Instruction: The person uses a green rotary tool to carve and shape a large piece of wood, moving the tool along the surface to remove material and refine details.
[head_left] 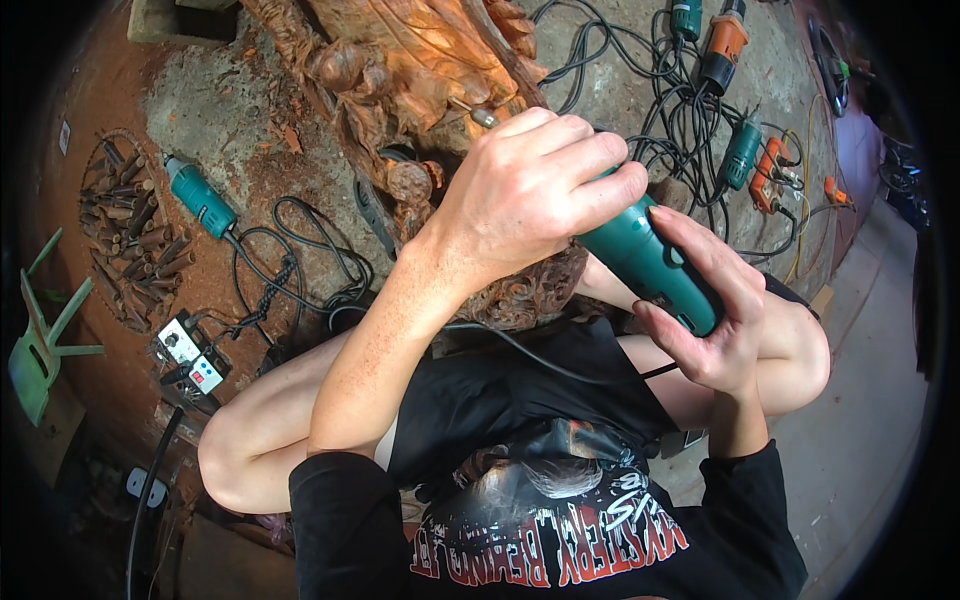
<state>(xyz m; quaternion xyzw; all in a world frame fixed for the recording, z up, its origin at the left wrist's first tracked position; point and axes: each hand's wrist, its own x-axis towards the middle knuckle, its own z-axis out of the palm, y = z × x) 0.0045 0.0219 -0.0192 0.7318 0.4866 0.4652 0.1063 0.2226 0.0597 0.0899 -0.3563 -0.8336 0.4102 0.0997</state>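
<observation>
Both my hands grip a green die grinder. My left hand wraps its front end, fingers curled over the top and knuckles up. My right hand holds the rear of the body, thumb on the near side and fingers on the far side. A metal collet with a thin bit sticks out past my left knuckles, over a carved brown wooden sculpture. Whether the bit touches the wood I cannot tell. The sculpture stands in front of me, its lower part between my knees. A black cord trails from the grinder's rear across my lap.
Another green grinder lies at left, near a round basket of carving tools and a white control box. Tangled black cables, an orange power tool and an orange power strip lie at right. A green plastic chair stands far left.
</observation>
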